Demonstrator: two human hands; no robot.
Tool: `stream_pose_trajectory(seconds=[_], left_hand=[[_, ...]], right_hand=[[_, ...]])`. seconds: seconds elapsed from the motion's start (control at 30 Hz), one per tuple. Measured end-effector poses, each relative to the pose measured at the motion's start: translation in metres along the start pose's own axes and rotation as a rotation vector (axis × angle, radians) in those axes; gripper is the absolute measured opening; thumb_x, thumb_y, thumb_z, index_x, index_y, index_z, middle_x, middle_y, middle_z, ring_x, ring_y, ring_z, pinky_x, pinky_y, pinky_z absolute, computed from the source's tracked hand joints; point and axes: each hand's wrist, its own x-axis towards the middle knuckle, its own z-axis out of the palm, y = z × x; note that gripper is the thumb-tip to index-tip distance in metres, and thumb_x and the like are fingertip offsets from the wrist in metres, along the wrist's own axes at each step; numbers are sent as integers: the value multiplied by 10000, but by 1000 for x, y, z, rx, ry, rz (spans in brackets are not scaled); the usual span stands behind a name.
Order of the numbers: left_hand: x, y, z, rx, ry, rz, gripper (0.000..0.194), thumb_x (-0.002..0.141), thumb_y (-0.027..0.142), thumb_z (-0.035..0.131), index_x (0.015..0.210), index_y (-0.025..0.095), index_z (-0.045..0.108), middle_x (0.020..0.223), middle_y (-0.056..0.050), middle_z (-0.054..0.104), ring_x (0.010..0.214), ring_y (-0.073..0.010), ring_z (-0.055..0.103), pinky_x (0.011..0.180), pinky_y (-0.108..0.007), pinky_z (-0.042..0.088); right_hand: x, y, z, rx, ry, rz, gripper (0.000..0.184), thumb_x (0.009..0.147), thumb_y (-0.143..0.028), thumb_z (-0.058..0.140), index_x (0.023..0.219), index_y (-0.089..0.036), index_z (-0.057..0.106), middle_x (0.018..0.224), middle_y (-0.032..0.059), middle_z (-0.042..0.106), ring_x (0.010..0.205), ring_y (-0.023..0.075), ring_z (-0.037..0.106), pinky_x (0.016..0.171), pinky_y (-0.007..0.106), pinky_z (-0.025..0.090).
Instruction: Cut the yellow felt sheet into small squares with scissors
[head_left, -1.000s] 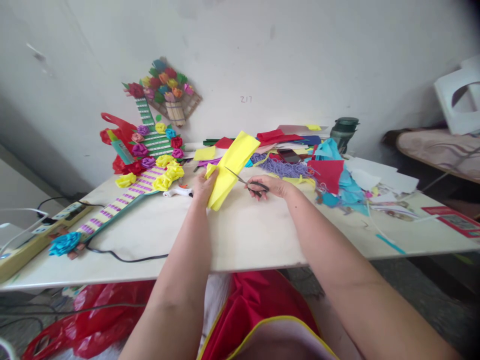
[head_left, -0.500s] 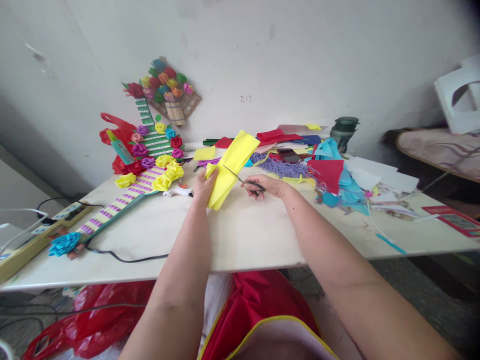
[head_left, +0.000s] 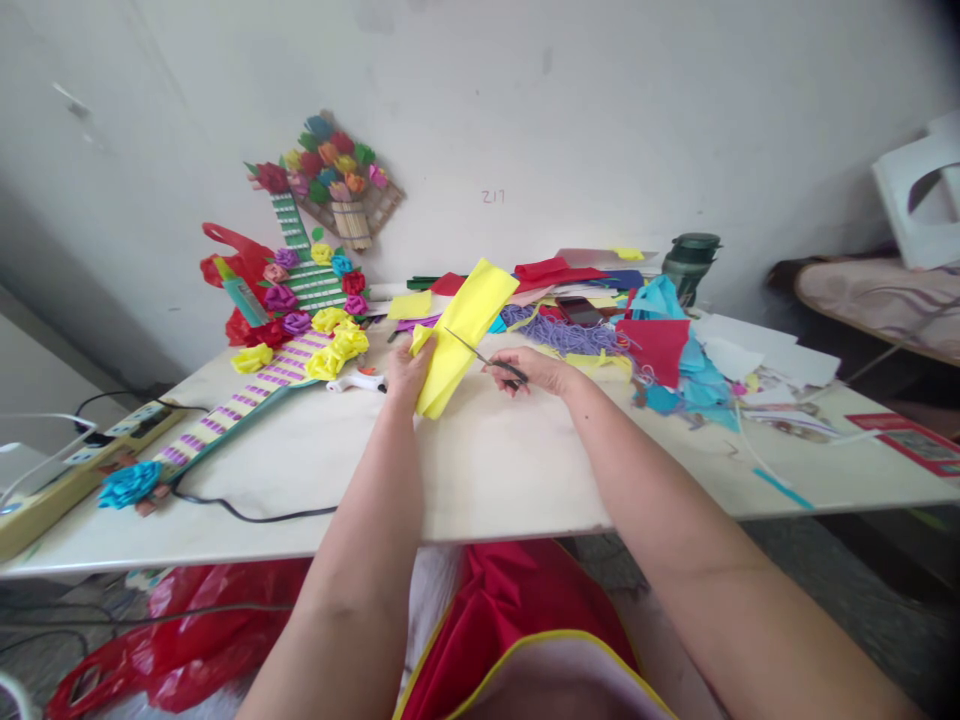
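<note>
My left hand [head_left: 410, 368] grips a folded strip of yellow paper [head_left: 466, 335] by its left edge, above the table; a small crumpled yellow piece sticks out by the thumb. My right hand [head_left: 517, 371] is closed round the dark handles of a pair of scissors [head_left: 480, 357]. The blades point left and up and lie against the middle of the yellow paper; whether they cut into it I cannot tell. Left of my left hand lies a white glue gun [head_left: 358, 381], close to several yellow paper flowers [head_left: 339, 350].
A flower-decorated craft piece [head_left: 247, 400] runs along the table's left, beside a power strip [head_left: 97, 465]. Purple shredded paper [head_left: 566, 330], coloured sheets [head_left: 555, 272], blue and red scraps [head_left: 654, 352] and a dark green bottle [head_left: 688, 268] crowd the back and right. A black cable [head_left: 255, 518] crosses the front left.
Hardly anything differs. My hands, the scissors and the yellow paper keep the same position, and the whole view has shifted very slightly.
</note>
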Motion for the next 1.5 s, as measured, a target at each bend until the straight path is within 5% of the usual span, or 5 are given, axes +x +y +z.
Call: stream_pose_trajectory(seconds=[0.6,0.93,1.5], left_hand=[[4,-6,-4,12,7,37,396,613,450,667,849,134,630,731,-52,652,595,-143,594,526,-217,448],[4,-6,-4,14,31,34,386,610,448,675,815,124,631,706,-50,646,576,-138,582,497,-212,435],[0,-4,-2,-33,-53,-11,346,632,406,674,847,140,623,704,-38,656,591,-156,609,527,-236,468]], right_hand=[[3,2,0,-50,62,-1,143,734,-258,563,834,-160,588,527,-43,507,382,41,426,306,147,221],[5,-1,4,81,79,-77,197,664,-276,643,766,-117,588,517,-57,496,366,29,369,341,173,300],[1,-3,6,48,67,-5,137,698,-228,592,782,-121,577,496,-48,522,348,39,424,315,155,269]])
